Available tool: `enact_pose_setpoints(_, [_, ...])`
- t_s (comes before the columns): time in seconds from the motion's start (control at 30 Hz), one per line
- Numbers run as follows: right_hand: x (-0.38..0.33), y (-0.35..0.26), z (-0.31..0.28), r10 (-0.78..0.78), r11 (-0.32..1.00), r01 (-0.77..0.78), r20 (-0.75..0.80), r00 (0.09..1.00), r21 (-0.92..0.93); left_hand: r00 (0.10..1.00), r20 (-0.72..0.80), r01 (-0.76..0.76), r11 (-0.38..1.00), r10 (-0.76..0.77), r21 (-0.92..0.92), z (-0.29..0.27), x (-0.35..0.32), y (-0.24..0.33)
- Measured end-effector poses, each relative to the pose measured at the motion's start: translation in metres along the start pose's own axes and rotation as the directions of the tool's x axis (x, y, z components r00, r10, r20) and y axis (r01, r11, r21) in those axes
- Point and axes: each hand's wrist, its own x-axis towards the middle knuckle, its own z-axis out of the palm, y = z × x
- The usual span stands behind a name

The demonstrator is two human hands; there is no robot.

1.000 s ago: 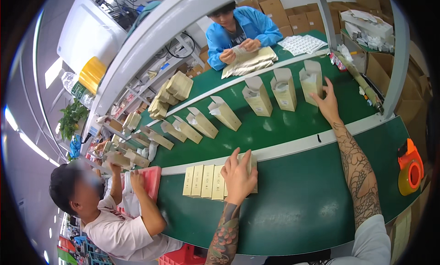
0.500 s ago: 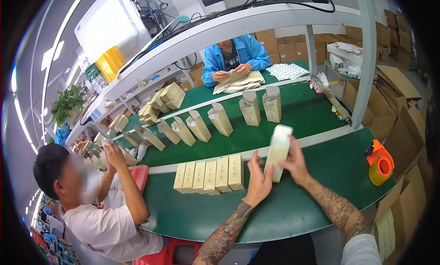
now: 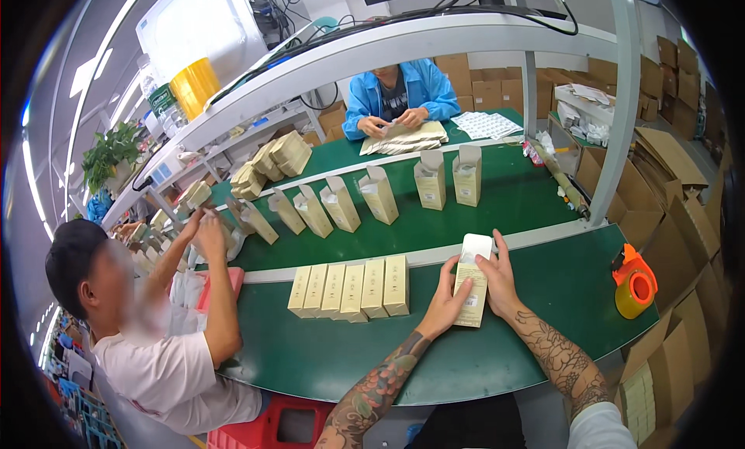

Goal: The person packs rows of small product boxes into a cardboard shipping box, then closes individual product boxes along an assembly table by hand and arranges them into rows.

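A tall cream carton (image 3: 470, 306) is between my hands above the green bench, its white top flap raised. My left hand (image 3: 448, 298) grips its left side, thumb across the front. The fingers of my right hand (image 3: 498, 277) close round the upper right side, with the thumb near the opening. To the left of my hands stands a tight row of several closed cream cartons (image 3: 352, 289). Beyond, on the green belt, several open-topped cartons (image 3: 379, 201) stand spaced apart with their flaps up.
An orange tape dispenser (image 3: 635, 282) lies at the bench's right end. Open brown boxes (image 3: 660, 208) crowd the right side. A metal frame post (image 3: 617, 115) rises beyond the bench. One co-worker (image 3: 155, 325) sits at left; another in blue (image 3: 403, 100) handles flat cartons across the belt.
The carton has come lower and turned so its printed side and raised flap face me. My right thumb has moved up toward its opening. The left co-worker's hands have lowered.
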Motion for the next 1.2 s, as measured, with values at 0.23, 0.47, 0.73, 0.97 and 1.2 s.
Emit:
enact_pose_setpoints(0.23, [0.001, 0.010, -0.011, -0.031, 0.960, 0.098, 0.249, 0.968, -0.264, 0.986, -0.141, -0.063, 0.986, 0.085, 0.153, 0.001, 0.002, -0.010])
enact_pose_setpoints(0.47, [0.005, 0.010, -0.019, -0.021, 0.947, 0.104, 0.264, 0.964, -0.303, 0.982, -0.188, 0.017, 0.993, 0.005, 0.115, 0.006, -0.004, -0.002])
enact_pose_setpoints(0.73, [0.005, 0.010, -0.014, -0.001, 0.947, 0.021, 0.064, 0.998, -0.320, 0.989, -0.108, -0.070, 0.964, 0.101, 0.256, 0.005, -0.001, -0.009])
enact_pose_setpoints(0.97, [0.019, 0.003, -0.011, 0.036, 0.959, -0.015, 0.070, 0.997, -0.284, 0.996, -0.086, 0.033, 0.971, -0.012, 0.238, 0.001, 0.006, 0.002])
enact_pose_setpoints(1.2, [0.009, 0.000, -0.015, 0.090, 0.957, -0.087, -0.002, 0.996, -0.278, 0.998, -0.058, -0.017, 0.947, 0.037, 0.320, 0.003, 0.000, -0.003])
